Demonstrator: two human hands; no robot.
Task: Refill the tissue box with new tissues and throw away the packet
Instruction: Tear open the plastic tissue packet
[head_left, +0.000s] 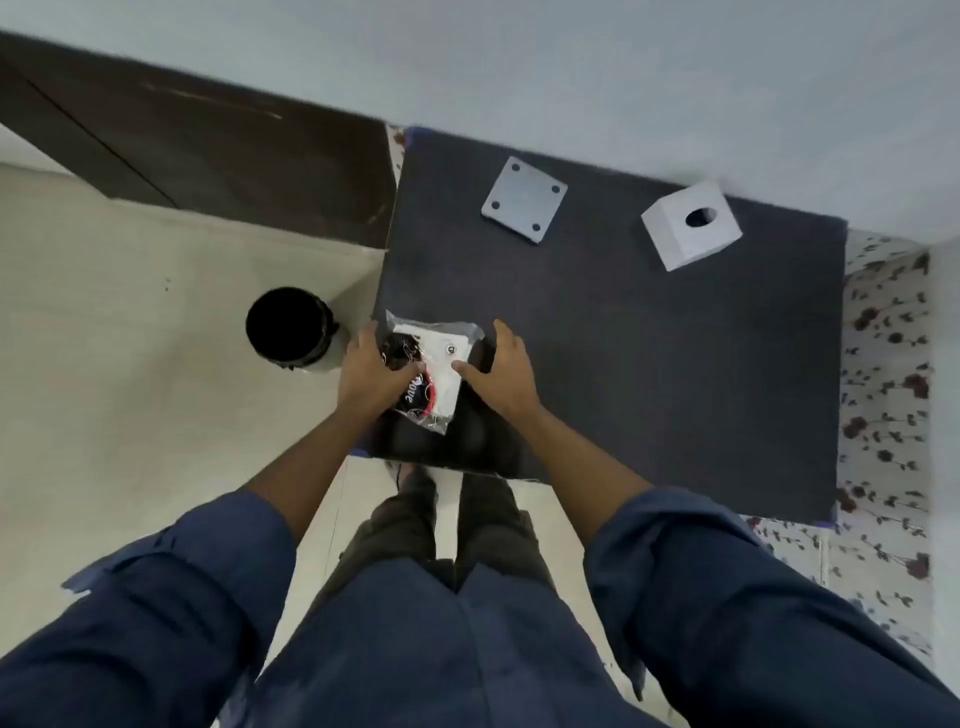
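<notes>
So the tissue packet (431, 371) is sitting at the near left corner of the dark table (649, 364), right by the edge where the person's standing, which makes sense since both hands can get at it. The left hand (374, 371) is curled over the packet's left side, thumb pressed on the printed part, and the right hand (501, 371) is half open with the thumb touching the right edge, fingers resting on the table. Looks like they're pinning it to tear the plastic open, though I can't really tell if there's a tear yet.

The white tissue box (688, 226) is at the far right corner, its base plate (524, 200) off and lying near the far edge, so it's ready for loading. The black bin (291, 327) is on the floor just beside the table's left edge, handy for the wrapper.
</notes>
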